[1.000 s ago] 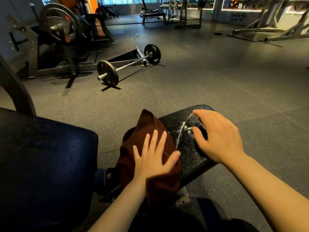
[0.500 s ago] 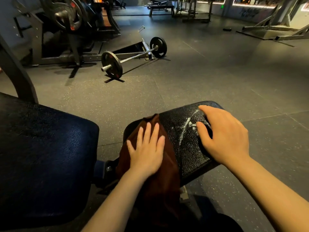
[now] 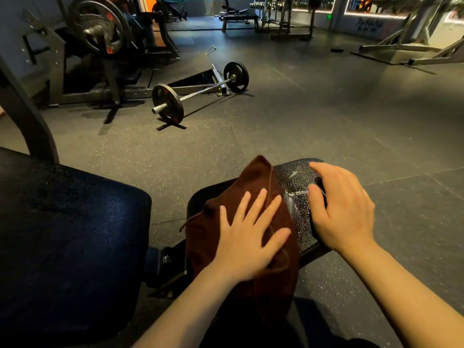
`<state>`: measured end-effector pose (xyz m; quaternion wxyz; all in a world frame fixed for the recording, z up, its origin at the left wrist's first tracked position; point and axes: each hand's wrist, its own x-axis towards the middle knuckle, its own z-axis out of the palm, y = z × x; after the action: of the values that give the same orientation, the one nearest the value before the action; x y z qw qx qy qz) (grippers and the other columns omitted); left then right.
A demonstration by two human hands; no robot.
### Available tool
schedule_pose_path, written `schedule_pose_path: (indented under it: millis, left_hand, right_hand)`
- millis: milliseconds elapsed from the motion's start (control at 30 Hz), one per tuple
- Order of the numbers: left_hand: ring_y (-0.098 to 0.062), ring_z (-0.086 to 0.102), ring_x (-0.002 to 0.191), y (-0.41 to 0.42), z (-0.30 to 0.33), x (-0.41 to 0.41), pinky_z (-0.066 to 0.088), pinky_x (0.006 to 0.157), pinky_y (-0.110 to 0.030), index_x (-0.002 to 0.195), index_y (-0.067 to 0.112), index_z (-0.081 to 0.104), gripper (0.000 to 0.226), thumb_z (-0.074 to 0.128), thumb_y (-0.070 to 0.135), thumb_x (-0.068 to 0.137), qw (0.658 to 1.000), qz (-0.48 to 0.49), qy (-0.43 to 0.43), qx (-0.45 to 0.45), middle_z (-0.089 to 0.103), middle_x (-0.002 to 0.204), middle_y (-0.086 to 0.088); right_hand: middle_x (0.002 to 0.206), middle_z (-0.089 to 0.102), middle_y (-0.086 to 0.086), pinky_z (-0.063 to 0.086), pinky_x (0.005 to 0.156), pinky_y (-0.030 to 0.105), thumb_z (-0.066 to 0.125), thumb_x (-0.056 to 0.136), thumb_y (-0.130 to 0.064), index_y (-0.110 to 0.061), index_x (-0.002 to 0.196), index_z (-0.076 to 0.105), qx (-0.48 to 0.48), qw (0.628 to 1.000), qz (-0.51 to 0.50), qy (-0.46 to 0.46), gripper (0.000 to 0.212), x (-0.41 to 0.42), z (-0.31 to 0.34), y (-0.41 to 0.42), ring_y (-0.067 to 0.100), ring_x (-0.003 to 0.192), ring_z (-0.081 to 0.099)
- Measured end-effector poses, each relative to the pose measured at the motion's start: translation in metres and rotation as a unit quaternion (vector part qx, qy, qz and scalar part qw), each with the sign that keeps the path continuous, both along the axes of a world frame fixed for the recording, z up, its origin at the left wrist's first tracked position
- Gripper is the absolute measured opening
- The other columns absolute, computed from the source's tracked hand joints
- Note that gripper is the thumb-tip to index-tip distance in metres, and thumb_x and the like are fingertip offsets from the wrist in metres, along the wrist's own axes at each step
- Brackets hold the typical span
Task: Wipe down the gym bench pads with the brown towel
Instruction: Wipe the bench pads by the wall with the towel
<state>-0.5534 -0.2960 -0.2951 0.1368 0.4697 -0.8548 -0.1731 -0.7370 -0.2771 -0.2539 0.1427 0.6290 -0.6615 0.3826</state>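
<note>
Head view: my left hand (image 3: 247, 243) pressed flat on brown towel (image 3: 253, 187) over seat pad (image 3: 297, 212); right hand (image 3: 344, 209) gripped its edge; white streaks (image 3: 295, 194) and back pad (image 3: 70, 222) looked unwiped.

Head camera looks down (close) over bench pad (image 3: 298, 197)

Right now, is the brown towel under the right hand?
No, the brown towel lies under the flat left hand.
</note>
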Motion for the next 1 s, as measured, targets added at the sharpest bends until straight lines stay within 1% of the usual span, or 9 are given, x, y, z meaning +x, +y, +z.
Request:
schedule_pose_path:
  millis: [133,233,367,500,567,700,800,933,1000]
  left_hand:
    - [-0.009,-0.031,0.145,0.03,-0.015,0.036,-0.013,0.118,-0.055,0.127,0.069,-0.029,0.075,-0.03,0.09,0.054,0.996,0.07,-0.033,0.039,-0.038,0.146,0.031]
    - [-0.013,-0.029,0.147,0.024,-0.007,0.022,-0.012,0.116,-0.059,0.128,0.068,-0.027,0.077,-0.032,0.088,0.054,0.994,0.086,-0.031,0.054,-0.034,0.152,0.027]
    - [-0.024,-0.015,0.152,-0.009,0.014,-0.035,-0.004,0.116,-0.064,0.15,0.047,-0.016,0.082,-0.019,0.068,0.07,0.997,0.064,-0.027,0.015,-0.016,0.164,0.013]
    - [-0.026,-0.014,0.152,-0.046,0.034,-0.089,0.001,0.116,-0.066,0.156,0.04,-0.008,0.056,0.013,0.051,0.104,0.995,-0.049,-0.066,-0.048,-0.017,0.164,0.011]
    - [-0.025,-0.013,0.152,-0.058,0.036,-0.097,0.001,0.117,-0.065,0.157,0.038,-0.001,0.055,0.02,0.046,0.107,0.991,-0.087,-0.07,-0.074,-0.017,0.164,0.012]
    - [-0.02,-0.011,0.152,-0.053,0.033,-0.088,-0.001,0.118,-0.062,0.157,0.04,0.001,0.055,0.016,0.051,0.105,0.993,-0.097,-0.033,-0.06,-0.01,0.165,0.015]
    - [-0.013,-0.009,0.152,-0.038,0.024,-0.063,-0.007,0.117,-0.059,0.153,0.05,0.002,0.069,0.001,0.068,0.087,0.997,-0.07,0.019,-0.039,-0.004,0.164,0.02]
    - [-0.006,-0.01,0.151,-0.031,0.001,-0.011,-0.006,0.119,-0.054,0.146,0.059,-0.002,0.072,0.001,0.078,0.076,1.0,0.001,0.01,-0.002,-0.005,0.163,0.025]
    - [-0.004,-0.012,0.15,-0.031,-0.007,0.017,-0.006,0.12,-0.055,0.141,0.059,-0.006,0.068,0.004,0.08,0.077,0.999,0.041,-0.006,0.028,-0.007,0.162,0.025]
  right_hand:
    - [0.12,0.065,0.002,0.043,0.084,0.036,0.042,0.093,-0.033,-0.017,0.126,0.06,-0.001,1.0,-0.014,-0.022,0.041,0.005,0.0,0.0,0.019,0.114,0.05]
    - [0.119,0.065,0.004,0.043,0.084,0.037,0.04,0.093,-0.038,-0.014,0.126,0.059,-0.028,0.998,-0.029,-0.047,0.044,0.006,-0.003,0.0,0.022,0.114,0.051]
    - [0.121,0.064,0.008,0.039,0.088,0.032,0.041,0.095,-0.032,-0.008,0.125,0.059,-0.079,0.995,-0.011,-0.058,0.042,0.004,-0.006,0.0,0.022,0.113,0.051]
    - [0.125,0.063,0.01,0.038,0.093,0.028,0.039,0.096,-0.029,-0.006,0.125,0.058,-0.102,0.992,0.007,-0.073,0.042,0.002,-0.009,-0.001,0.024,0.116,0.052]
    - [0.126,0.063,0.009,0.039,0.094,0.03,0.038,0.096,-0.031,-0.006,0.125,0.058,-0.106,0.991,0.011,-0.082,0.043,0.001,-0.009,-0.001,0.026,0.117,0.054]
    - [0.127,0.062,0.01,0.035,0.092,0.022,0.04,0.096,-0.031,-0.008,0.127,0.056,-0.108,0.991,0.013,-0.075,0.042,-0.002,-0.01,0.001,0.022,0.118,0.05]
    - [0.127,0.062,0.01,0.032,0.089,0.019,0.04,0.095,-0.03,-0.007,0.127,0.057,-0.099,0.991,-0.002,-0.085,0.043,-0.001,-0.009,0.001,0.02,0.116,0.048]
    - [0.118,0.067,0.008,0.037,0.08,0.03,0.041,0.092,-0.034,-0.01,0.12,0.061,-0.056,0.994,-0.025,-0.087,0.042,0.002,-0.005,0.002,0.021,0.107,0.053]
    - [0.111,0.07,0.002,0.042,0.083,0.032,0.043,0.089,-0.039,-0.014,0.111,0.067,-0.028,0.999,-0.013,-0.03,0.041,0.001,-0.005,0.003,0.024,0.102,0.061]
